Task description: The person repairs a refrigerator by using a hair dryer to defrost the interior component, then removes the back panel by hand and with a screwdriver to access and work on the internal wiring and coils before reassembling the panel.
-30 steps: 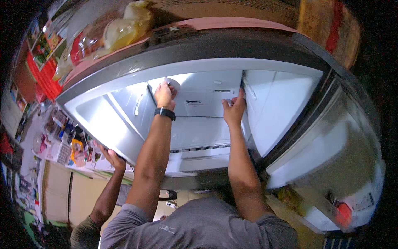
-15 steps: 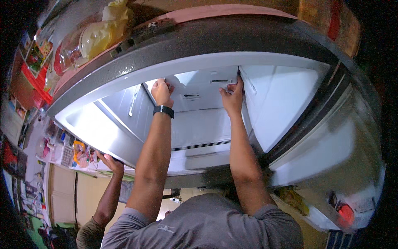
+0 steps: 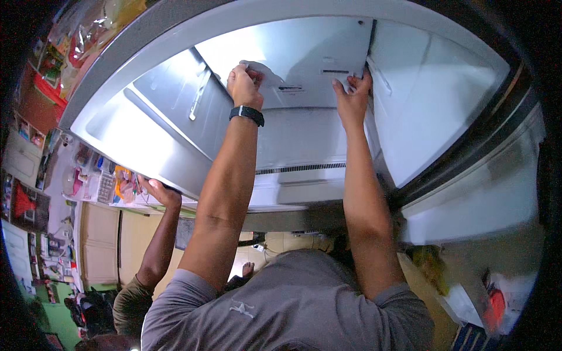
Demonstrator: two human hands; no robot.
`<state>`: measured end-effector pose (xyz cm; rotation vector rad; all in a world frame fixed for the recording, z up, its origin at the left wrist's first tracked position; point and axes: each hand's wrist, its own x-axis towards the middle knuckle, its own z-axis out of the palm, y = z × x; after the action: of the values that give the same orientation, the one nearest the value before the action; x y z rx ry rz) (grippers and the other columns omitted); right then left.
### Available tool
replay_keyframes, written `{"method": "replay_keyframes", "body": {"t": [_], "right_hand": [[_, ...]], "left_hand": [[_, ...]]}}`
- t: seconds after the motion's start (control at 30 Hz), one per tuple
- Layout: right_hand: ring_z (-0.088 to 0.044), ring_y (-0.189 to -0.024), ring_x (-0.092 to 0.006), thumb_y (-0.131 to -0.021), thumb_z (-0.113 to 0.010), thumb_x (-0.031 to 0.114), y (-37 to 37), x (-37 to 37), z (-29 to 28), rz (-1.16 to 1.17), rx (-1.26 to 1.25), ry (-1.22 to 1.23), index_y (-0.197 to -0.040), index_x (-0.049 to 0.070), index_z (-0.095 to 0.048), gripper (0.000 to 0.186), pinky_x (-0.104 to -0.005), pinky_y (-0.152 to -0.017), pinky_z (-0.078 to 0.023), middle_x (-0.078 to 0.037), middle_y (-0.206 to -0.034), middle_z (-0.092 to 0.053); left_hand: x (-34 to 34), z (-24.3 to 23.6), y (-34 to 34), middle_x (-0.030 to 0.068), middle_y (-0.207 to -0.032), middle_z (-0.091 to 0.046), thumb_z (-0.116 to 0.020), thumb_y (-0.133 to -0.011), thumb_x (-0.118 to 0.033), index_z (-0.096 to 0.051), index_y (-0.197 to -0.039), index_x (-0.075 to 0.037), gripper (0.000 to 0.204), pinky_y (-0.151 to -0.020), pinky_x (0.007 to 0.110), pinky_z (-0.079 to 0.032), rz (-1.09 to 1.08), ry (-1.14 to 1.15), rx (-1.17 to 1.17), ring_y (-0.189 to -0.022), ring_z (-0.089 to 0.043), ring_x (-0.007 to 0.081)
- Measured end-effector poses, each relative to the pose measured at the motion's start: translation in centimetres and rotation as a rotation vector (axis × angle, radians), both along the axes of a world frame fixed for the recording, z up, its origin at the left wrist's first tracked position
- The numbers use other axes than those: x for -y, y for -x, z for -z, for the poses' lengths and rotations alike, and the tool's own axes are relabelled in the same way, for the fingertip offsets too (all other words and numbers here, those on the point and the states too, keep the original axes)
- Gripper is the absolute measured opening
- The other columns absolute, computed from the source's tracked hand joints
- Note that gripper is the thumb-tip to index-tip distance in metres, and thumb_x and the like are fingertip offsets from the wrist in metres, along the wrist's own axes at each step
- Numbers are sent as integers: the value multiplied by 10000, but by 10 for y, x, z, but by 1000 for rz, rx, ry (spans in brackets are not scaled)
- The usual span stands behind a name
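Both my arms reach into a lit white freezer compartment (image 3: 301, 137) of a fridge. My left hand (image 3: 244, 88), with a black band on the wrist, is at the left part of a pale back panel (image 3: 316, 52). Its fingers are curled in and cast a shadow; whatever they hold is hidden. At the panel's right edge is my right hand (image 3: 354, 96). Its thumb stands apart from the fingers, and the fingertips touch the panel beside the side wall. Two narrow slots show in the panel between my hands.
Another person's hand (image 3: 161, 192) rests on the fridge's outer left edge. An opened fridge door (image 3: 474, 205) is at the right. Shelves and a counter with small goods (image 3: 105, 184) stand at the left. Clear plastic packages (image 3: 96, 29) are at the upper left.
The view has shifted, so more of the back panel's upper part shows. Both my hands stay at the panel in much the same places. The other person's hand remains on the fridge edge.
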<state>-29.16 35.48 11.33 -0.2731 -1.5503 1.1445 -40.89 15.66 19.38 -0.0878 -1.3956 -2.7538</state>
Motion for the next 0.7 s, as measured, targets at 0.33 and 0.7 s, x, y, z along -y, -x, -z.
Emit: {"method": "replay_keyframes", "body": {"t": [0.33,0.7], "right_hand": [[-496,-1225,-325,-740,-807,39,31,-7,14,52,160,-275,-1546,101,-218,999,-437,-1033,-417,-187,-1328,-492],[-475,-1122,-369,-691,-865,163,61,4,64,191,401,-105,-1179,-14,-486,643,-465,-991,-392,-207,-1169,-534]], "left_hand": [[-10,14,19,4,-711,-533,-573,-926,-143,-570,-865,-87,83,-691,361,-555,-24,-81,-49,-671,-535,137],[-13,20,26,6,-668,-505,-555,-928,-125,-542,-762,-90,170,-690,370,-564,-79,-106,-53,-635,-506,126]]}}
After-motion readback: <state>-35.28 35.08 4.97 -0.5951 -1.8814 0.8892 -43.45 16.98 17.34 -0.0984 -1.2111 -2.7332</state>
